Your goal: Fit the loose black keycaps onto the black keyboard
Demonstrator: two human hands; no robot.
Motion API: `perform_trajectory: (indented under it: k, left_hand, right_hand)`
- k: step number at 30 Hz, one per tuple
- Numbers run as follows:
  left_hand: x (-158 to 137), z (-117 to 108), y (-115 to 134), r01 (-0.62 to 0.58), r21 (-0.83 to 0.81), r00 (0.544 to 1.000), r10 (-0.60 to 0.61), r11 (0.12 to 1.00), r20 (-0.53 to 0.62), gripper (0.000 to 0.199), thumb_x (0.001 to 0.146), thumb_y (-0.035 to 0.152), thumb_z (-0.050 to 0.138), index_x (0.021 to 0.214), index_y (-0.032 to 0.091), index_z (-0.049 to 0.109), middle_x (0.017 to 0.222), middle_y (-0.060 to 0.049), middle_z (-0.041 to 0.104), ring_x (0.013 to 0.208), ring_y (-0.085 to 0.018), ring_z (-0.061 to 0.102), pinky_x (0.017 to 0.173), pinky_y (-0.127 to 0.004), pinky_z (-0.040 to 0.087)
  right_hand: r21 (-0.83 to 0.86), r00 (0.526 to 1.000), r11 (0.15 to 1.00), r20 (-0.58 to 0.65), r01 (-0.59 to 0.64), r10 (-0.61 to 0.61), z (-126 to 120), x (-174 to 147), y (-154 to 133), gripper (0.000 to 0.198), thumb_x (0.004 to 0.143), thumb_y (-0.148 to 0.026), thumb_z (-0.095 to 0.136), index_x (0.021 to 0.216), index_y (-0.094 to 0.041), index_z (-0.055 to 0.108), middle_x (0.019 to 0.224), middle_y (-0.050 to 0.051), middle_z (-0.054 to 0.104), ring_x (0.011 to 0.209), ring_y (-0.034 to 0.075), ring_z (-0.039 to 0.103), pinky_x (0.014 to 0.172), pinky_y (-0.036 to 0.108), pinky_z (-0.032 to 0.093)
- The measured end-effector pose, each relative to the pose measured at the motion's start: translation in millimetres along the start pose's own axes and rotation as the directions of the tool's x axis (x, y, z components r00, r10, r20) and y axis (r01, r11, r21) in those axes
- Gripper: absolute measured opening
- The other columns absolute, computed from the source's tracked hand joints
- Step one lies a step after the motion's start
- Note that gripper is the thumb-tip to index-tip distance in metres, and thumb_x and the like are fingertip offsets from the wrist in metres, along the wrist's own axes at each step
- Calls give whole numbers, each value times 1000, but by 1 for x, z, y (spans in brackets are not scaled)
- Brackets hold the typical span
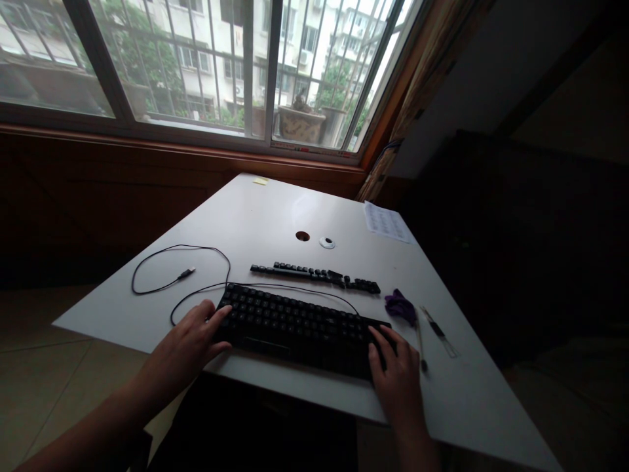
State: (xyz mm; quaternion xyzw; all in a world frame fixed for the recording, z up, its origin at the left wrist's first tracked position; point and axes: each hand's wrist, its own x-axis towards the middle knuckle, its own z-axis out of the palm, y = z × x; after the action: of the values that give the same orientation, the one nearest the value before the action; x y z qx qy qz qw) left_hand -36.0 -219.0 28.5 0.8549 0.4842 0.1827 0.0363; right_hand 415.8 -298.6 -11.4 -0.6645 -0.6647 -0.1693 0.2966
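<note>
A black computer keyboard (295,321) lies near the front edge of the white table. My left hand (201,331) grips its left end, with one finger on top and the others around the side. At the right end my right hand (393,360) holds on, fingertips over the top. Keycaps cover the upper left and middle of the keyboard; its front and right parts look flat and dark, too dim to make out. Just behind it, loose black keycaps (314,272) stand in rows. The keyboard's thin cable (196,246) loops out to the left, ending in a USB plug (187,273).
Right of the keyboard lie a crumpled purple cloth (400,306), a thin brush (421,347) and a wire keycap puller (439,331). Farther back are a round hole (303,236) in the table (236,223), its white ring cover (327,243), and a printed sheet (388,223).
</note>
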Motion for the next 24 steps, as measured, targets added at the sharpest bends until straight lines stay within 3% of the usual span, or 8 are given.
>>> perform_trajectory:
  k: [18,24]
  left_hand:
    - [4,3,-13,98,-91,994,-92,991,63,60,93,39,67,148,26,47,116,-8,54,94,-25,63,84,-40,57]
    - [5,-4,-21,87,-192,996,-79,978,52,63,97,56,61,151,29,44,119,-8,55,90,-23,66,79,-38,59]
  right_hand:
    - [-10,1000,1000,5,6,-5,-2,2,-1,35,104,-38,48,133,-26,65,133,12,61,120,30,57,102,52,46]
    - [-9,1000,1000,7,-6,6,-2,2,-2,35,104,-37,48,132,-26,66,134,12,61,121,30,57,103,52,46]
